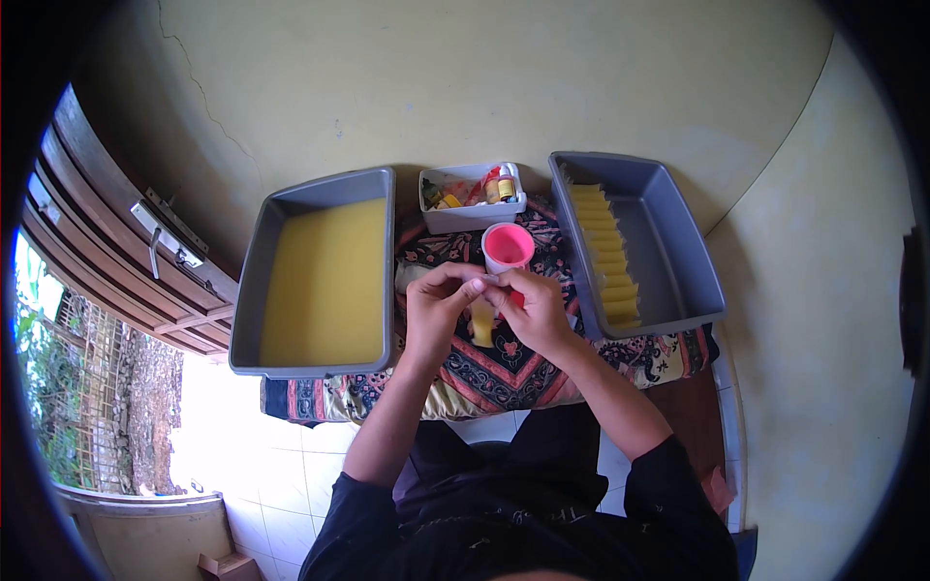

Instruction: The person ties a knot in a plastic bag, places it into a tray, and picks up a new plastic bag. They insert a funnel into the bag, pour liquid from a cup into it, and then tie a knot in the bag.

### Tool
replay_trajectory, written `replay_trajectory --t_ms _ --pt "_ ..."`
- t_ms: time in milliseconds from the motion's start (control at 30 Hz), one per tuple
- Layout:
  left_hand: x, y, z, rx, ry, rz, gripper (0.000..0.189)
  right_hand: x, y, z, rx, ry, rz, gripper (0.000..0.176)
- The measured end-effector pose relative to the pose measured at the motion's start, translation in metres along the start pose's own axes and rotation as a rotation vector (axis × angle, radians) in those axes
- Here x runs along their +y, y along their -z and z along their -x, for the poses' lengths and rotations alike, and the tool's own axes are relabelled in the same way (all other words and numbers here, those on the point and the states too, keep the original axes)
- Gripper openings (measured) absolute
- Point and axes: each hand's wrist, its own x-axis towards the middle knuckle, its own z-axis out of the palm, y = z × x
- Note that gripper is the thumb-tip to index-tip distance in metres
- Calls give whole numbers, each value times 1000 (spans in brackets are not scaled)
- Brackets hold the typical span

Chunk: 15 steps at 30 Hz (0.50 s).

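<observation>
My left hand (444, 298) and my right hand (533, 308) meet in front of my chest, fingertips pinched together. Between them they grip the top of a narrow clear plastic bag (481, 325) with yellow liquid in it, which hangs down over the patterned cloth. My fingers cover the bag's upper end. Just beyond my hands stands a cup (508, 247), pale outside and pink inside. Something red shows behind my right fingers, too hidden to name.
On the left, a grey tub (387, 290) holds yellow liquid. Another grey tub (668, 242) on the right has a row of filled yellow bags (603, 257) along its left side. A white basket (472, 219) with small bottles and packets stands behind the cup. Patterned cloth (504, 378) lies underneath.
</observation>
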Motion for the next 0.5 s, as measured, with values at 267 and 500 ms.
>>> replay_trajectory --t_ms 267,500 --pt "-77 -15 10 -13 164 80 26 19 5 -2 189 -214 -82 12" --pt "-92 -28 8 -18 304 160 29 46 1 3 272 -257 52 15"
